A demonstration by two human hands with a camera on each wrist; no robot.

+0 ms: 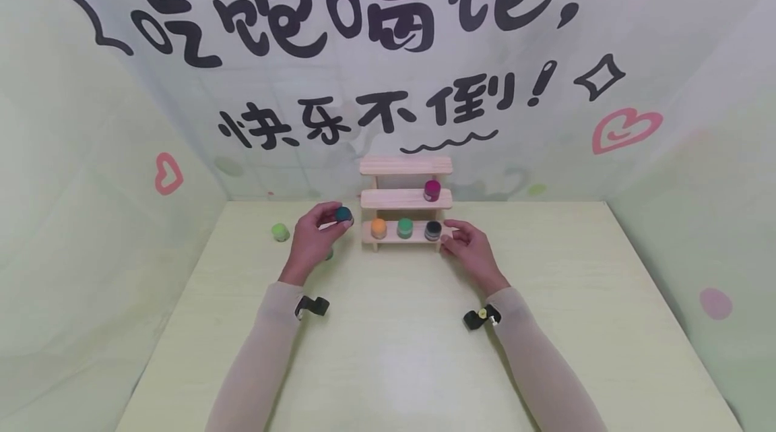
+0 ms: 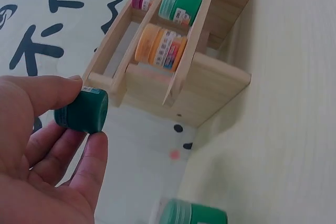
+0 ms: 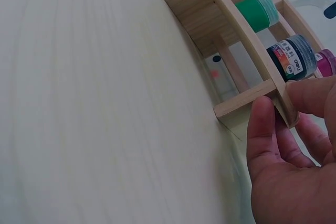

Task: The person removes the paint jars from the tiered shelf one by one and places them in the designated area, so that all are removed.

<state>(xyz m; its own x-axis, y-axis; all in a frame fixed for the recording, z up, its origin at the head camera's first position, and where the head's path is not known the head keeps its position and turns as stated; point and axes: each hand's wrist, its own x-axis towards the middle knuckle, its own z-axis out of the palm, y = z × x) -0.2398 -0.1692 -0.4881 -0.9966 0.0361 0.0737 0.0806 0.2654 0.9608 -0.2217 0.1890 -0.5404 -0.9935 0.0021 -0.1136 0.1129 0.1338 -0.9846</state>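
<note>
My left hand [image 1: 312, 238] pinches a dark teal-green paint jar [image 2: 86, 109] between thumb and fingers, held up left of a small three-step wooden rack [image 1: 397, 199]. With thumb above and fingers below, my right hand [image 3: 294, 166] grips the right end of the rack's lowest step. On that step stand an orange paint jar [image 1: 378, 228], a green paint jar [image 1: 405, 228] and a black paint jar [image 1: 433, 230], which is nearest to the right hand. A magenta paint jar [image 1: 432, 190] sits at the right of the middle step. The top step bears nothing.
On the table [image 1: 388, 351], a light green jar [image 1: 279, 232] stands left of my left hand. Another green jar [image 2: 202, 213] is mostly hidden behind that hand in the head view. A printed cloth backdrop [image 1: 339, 81] rises behind the rack.
</note>
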